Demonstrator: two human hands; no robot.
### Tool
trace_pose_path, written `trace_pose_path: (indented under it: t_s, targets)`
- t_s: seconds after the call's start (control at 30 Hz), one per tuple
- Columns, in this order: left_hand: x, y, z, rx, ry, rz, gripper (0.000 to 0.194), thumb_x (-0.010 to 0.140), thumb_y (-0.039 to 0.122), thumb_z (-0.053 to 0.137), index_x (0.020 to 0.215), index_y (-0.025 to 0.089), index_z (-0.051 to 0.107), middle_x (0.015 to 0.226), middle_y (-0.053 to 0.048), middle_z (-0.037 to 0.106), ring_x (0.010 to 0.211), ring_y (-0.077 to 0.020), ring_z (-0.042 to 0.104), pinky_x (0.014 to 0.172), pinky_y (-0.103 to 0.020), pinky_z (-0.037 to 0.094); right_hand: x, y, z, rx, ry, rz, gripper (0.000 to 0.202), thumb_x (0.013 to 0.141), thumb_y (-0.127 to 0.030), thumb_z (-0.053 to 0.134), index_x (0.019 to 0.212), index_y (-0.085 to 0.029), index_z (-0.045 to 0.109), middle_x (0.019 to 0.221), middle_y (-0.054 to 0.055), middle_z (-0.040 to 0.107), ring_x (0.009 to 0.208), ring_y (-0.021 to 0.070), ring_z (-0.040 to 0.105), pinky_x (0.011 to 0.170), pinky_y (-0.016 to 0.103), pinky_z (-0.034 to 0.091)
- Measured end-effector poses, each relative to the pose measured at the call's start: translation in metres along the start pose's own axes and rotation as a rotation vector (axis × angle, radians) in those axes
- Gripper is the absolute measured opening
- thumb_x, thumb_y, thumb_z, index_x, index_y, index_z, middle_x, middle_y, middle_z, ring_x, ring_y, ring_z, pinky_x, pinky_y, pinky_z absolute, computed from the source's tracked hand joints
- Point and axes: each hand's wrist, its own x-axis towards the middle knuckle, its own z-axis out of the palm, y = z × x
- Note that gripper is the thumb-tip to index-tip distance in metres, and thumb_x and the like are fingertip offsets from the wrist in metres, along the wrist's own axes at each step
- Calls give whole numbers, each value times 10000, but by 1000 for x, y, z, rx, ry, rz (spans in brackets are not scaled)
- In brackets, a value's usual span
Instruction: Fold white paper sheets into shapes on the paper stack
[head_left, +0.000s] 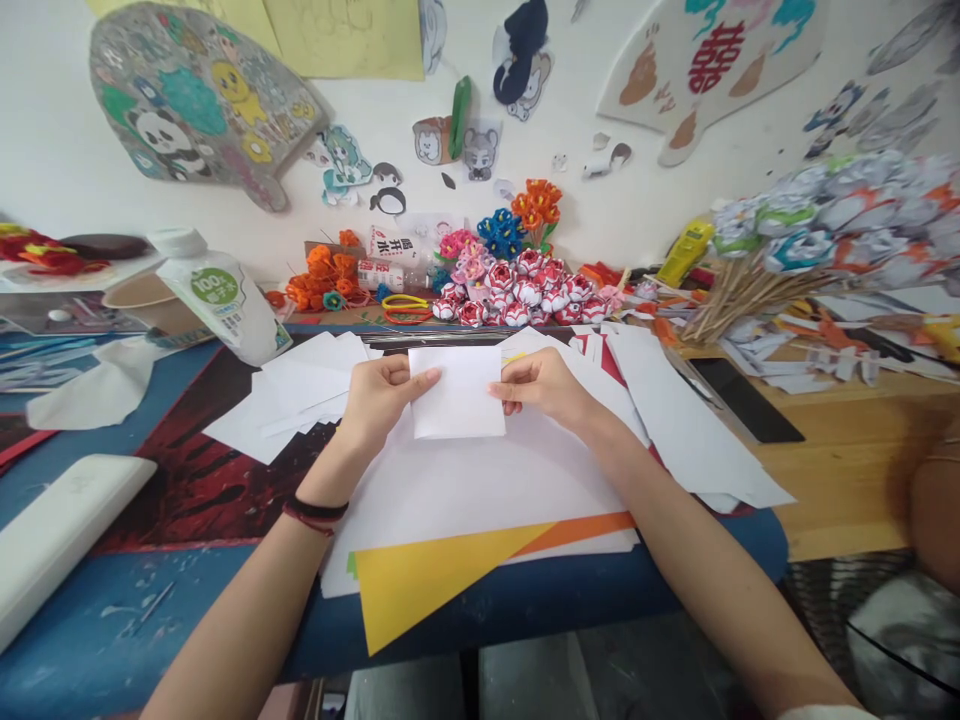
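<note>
A small white sheet of paper (459,400) is held up between both hands, above a pile of larger sheets. My left hand (381,395) pinches its left edge, thumb on the front face. On the opposite edge, my right hand (541,385) grips with thumb in front and fingers curled behind. Beneath them lies a large white sheet (480,490), with a yellow sheet (427,575) and an orange sheet (577,532) sticking out at the near edge. Loose white papers (300,390) lie left of my left hand, and more white sheets (690,430) fan out to the right.
A white bottle (217,300) stands tilted at the left behind a long white case (71,540). Paper flowers (525,285) line the wall side. A dark phone (746,400) lies right, near a bundle of stemmed paper flowers (780,240). Part of another person shows at the right edge.
</note>
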Motion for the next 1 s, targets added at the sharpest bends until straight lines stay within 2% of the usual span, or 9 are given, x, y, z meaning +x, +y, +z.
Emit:
trace_pose_path:
  t_s: [0.13, 0.27, 0.43, 0.63, 0.83, 1.0]
  targets:
    - [4, -3, -2, 12, -34, -21, 448, 620, 559, 811, 684, 134, 686, 609, -21, 640, 572, -142, 561, 514, -243, 408, 1, 2, -1, 11, 11, -3, 367, 608, -437, 853, 563, -123, 667, 510, 22, 623, 466, 107, 573, 458, 217, 428]
    - [3, -2, -1, -20, -3, -23, 456, 607, 556, 816, 633, 129, 659, 581, -17, 626, 559, -138, 550, 532, -249, 416, 1, 4, -3, 6, 4, -11, 363, 625, -443, 843, 576, -127, 670, 518, 24, 626, 471, 111, 577, 457, 219, 430]
    - [3, 2, -3, -94, -49, -59, 440, 622, 531, 820, 741, 121, 715, 663, -39, 675, 634, -155, 595, 608, -264, 456, 1, 6, -4, -36, -4, -17, 368, 652, -452, 825, 578, -128, 668, 513, 33, 630, 473, 111, 573, 461, 218, 426]
    - [4, 3, -5, -152, 69, -16, 344, 584, 418, 860, 616, 135, 665, 545, 0, 597, 541, -101, 503, 546, -239, 369, 0, 6, -2, -45, -34, 6, 369, 648, -458, 828, 574, -134, 669, 512, 27, 625, 472, 113, 567, 470, 226, 428]
    - [3, 3, -6, -169, 53, 32, 301, 658, 408, 813, 727, 140, 695, 644, -12, 635, 611, -116, 543, 598, -250, 404, 0, 6, -1, -63, -38, 6, 387, 642, -474, 829, 566, -132, 666, 510, 26, 618, 472, 113, 555, 466, 232, 419]
    - [4, 2, -7, -172, 118, 102, 273, 673, 367, 801, 652, 145, 644, 607, 0, 600, 593, -106, 527, 581, -240, 388, 1, 9, 0, -59, -68, 8, 353, 673, -443, 816, 580, -134, 675, 516, 19, 618, 475, 107, 552, 466, 225, 414]
